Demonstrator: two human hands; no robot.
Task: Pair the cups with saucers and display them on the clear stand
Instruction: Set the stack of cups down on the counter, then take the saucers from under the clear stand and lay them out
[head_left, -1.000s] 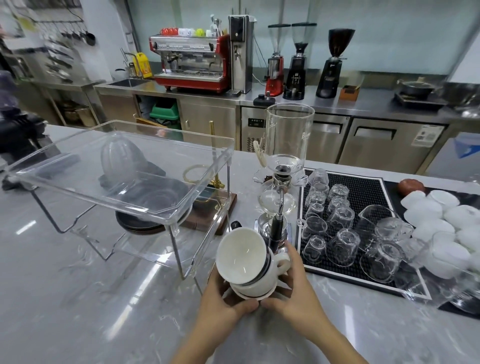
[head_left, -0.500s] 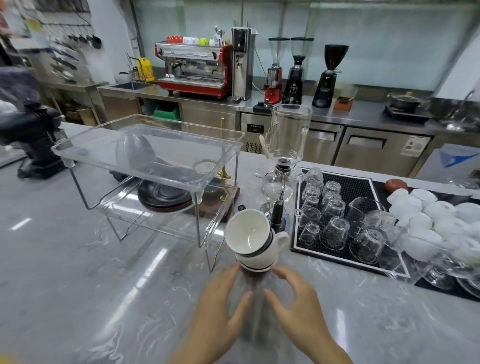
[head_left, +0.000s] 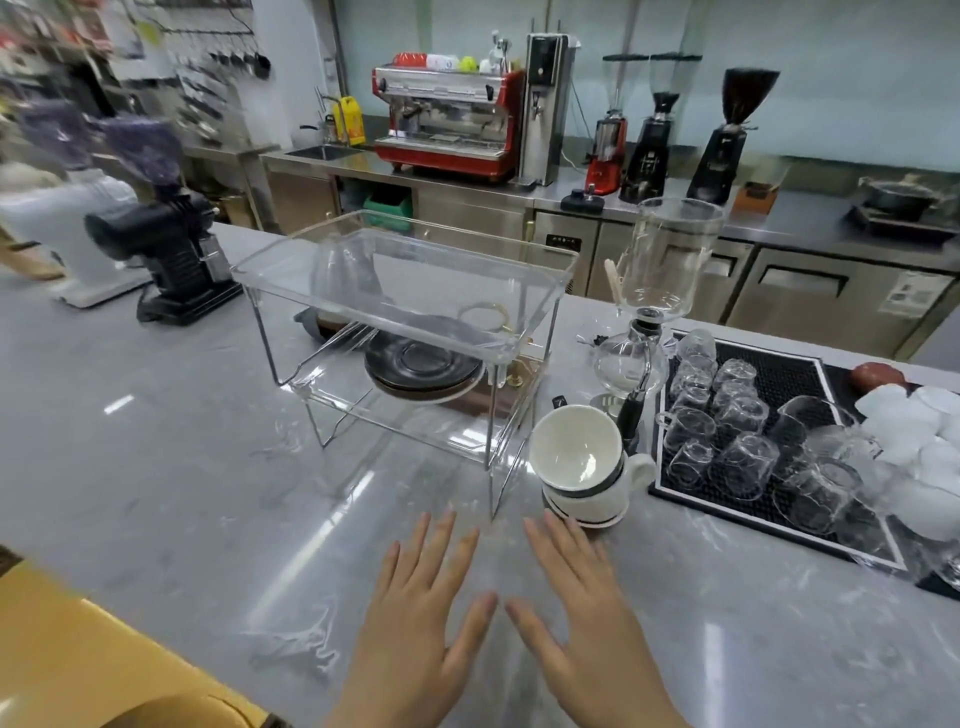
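A stack of white cups (head_left: 582, 467) with dark rims rests on the grey counter, tilted so the top cup's mouth faces me, just right of the clear stand's front leg. The clear two-tier stand (head_left: 405, 322) stands behind and to the left, both tiers bare. A pile of dark saucers (head_left: 423, 366) lies behind the stand, seen through it. My left hand (head_left: 415, 618) and my right hand (head_left: 587, 608) hover flat over the counter near me, fingers spread, holding nothing, a little short of the cups.
A glass siphon brewer (head_left: 644, 322) stands right behind the cups. A black mat (head_left: 779, 379) with several upturned glasses and white cups (head_left: 914, 436) lies to the right. A black grinder (head_left: 171, 254) sits far left. Bare grey counter (head_left: 182, 467) spreads left of my hands.
Both hands let go of the cup stack, which now stands on the counter, and drew back toward me with fingers spread. The view has shifted to the right.
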